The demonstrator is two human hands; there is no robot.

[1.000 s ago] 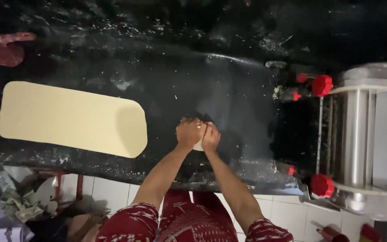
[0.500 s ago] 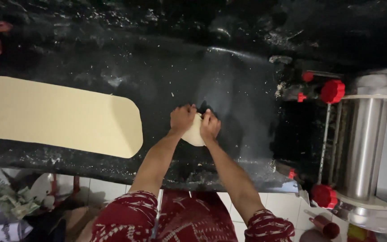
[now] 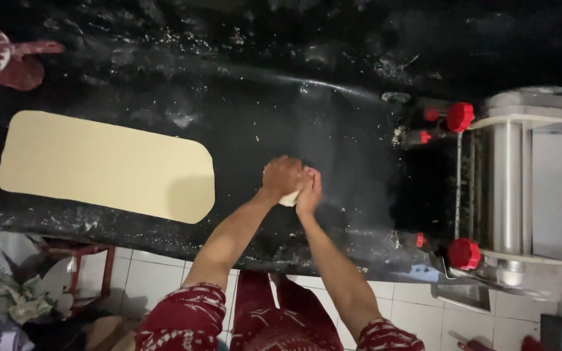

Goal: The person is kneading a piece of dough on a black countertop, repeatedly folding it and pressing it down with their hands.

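Both of my hands press together on a small pale lump of dough point(image 3: 289, 199) on the black, flour-dusted counter point(image 3: 333, 130). My left hand point(image 3: 281, 175) covers most of the lump from the left and top. My right hand point(image 3: 309, 190) closes on it from the right. Only a sliver of the dough shows between the fingers. A long flat rolled sheet of dough point(image 3: 105, 166) lies on the counter to the left, apart from my hands.
A metal dough roller machine point(image 3: 521, 182) with red knobs point(image 3: 460, 117) stands at the right end of the counter. A dark red scoop-like utensil point(image 3: 4, 62) lies at the far left. White tiles point(image 3: 157, 273) run below the counter's front edge.
My hands stay clamped on the dough lump and have shifted slightly on it. The view has moved a little right then back left.
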